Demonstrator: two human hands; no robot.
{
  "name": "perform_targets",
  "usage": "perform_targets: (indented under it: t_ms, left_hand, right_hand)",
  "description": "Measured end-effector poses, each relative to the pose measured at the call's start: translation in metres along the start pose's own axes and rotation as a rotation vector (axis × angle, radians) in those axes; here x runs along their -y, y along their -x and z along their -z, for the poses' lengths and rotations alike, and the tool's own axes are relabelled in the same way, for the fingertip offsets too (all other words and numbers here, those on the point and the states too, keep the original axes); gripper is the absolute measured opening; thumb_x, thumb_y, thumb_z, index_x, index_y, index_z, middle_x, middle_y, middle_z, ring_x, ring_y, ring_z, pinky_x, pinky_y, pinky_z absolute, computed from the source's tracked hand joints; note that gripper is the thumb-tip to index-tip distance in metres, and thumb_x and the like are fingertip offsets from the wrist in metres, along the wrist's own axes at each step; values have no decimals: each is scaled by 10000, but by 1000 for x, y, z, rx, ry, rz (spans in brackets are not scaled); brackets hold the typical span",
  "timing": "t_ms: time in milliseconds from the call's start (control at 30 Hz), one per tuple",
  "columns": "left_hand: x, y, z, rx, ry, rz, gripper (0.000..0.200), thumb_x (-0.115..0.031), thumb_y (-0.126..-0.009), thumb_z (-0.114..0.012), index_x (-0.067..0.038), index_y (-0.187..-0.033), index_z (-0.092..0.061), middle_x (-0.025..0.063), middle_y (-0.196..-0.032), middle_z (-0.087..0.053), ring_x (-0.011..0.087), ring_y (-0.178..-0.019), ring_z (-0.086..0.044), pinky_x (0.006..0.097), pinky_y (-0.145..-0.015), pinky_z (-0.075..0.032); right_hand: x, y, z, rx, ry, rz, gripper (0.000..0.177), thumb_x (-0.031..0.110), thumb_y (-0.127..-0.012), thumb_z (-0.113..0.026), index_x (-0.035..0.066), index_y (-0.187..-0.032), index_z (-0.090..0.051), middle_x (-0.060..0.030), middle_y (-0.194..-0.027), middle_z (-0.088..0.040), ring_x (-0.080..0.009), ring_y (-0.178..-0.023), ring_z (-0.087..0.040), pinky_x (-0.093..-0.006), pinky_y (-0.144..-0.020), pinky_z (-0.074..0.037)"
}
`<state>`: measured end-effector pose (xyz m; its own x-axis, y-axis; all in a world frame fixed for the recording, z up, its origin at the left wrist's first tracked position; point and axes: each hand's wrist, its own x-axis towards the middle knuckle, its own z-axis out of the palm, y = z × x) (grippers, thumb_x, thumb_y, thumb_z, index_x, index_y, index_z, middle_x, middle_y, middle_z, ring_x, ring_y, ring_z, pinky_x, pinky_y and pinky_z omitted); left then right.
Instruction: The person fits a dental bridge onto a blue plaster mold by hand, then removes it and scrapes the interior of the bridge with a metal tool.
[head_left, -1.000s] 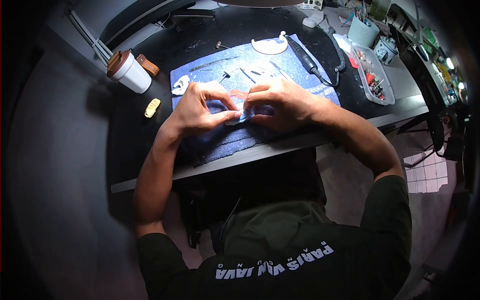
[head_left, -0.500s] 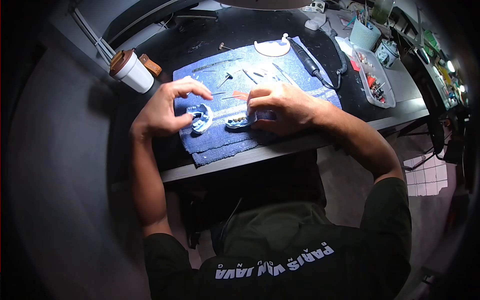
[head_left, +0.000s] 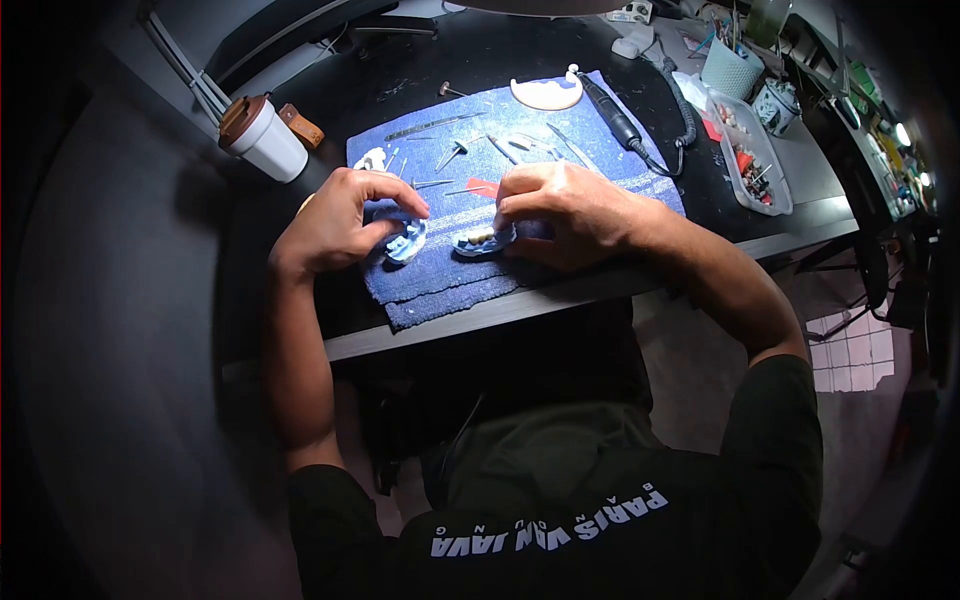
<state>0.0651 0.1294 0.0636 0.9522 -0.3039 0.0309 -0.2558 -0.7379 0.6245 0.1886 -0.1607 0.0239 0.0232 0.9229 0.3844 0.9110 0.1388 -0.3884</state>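
Clamping tooth-bearing cast (head_left: 472, 243) in right hand (head_left: 565, 212), over blue towel (head_left: 435, 285) on desk (head_left: 390, 92). Spreading left hand (head_left: 340, 222) across blue-white cast (head_left: 405, 247) to left, thumb and fingertips apart over rim, leaving unclear whether gripping it. Risking chipped edges, likely, by pinching too lightly and dropping either cast, or by knocking one against metal tools (head_left: 432, 126). Keeping small red and white pieces (head_left: 745, 161) in clear box (head_left: 772, 210), slender implements (head_left: 735, 42) in pale cup (head_left: 728, 76); hiding contents of white cup (head_left: 278, 148) beneath brown lid (head_left: 243, 118).

Left hand (head_left: 335, 222), right hand (head_left: 568, 215) apart, both curled.
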Motion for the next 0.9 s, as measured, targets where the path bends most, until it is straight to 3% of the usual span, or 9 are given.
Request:
perform_targets:
  t_ms: [300,533,633,900]
  left_hand:
    - [-10,-1,-2,-83,-66,77,234,51,-788,-721,-13,-985,-828,112,-995,-811,220,-999,-758,352,-977,-561]
    - [-2,1,1,-168,-127,98,189,-1,-830,-723,-8,-986,-828,121,-981,-806,215,-921,-739,326,-857,-550]
    - [-1,4,6,-160,-139,110,247,-4,-817,-685,-8,-1020,-826,150,-1006,-806,235,-941,-765,346,-805,-582]
    - [-1,6,9,-76,-90,154,437,-16,-706,-605,19,-1098,-796,183,-1033,-789,252,-967,-766,354,-870,-600]
  right_hand:
    - [1,1,-1,6,10,-27,169,146,-890,-809,49,-1001,-727,-148,-1012,-699,-363,-956,-718,-471,-811,-586]
    - [1,1,-1,15,5,-19,202,130,-868,-827,57,-1017,-711,-137,-1066,-697,-363,-980,-710,-448,-806,-592]
    - [1,1,-1,2,6,-12,206,133,-870,-827,56,-1024,-713,-136,-1069,-699,-362,-973,-713,-450,-803,-594]
    - [2,2,0,-18,19,5,231,145,-869,-834,52,-1045,-718,-140,-1069,-699,-360,-964,-717,-447,-795,-598]
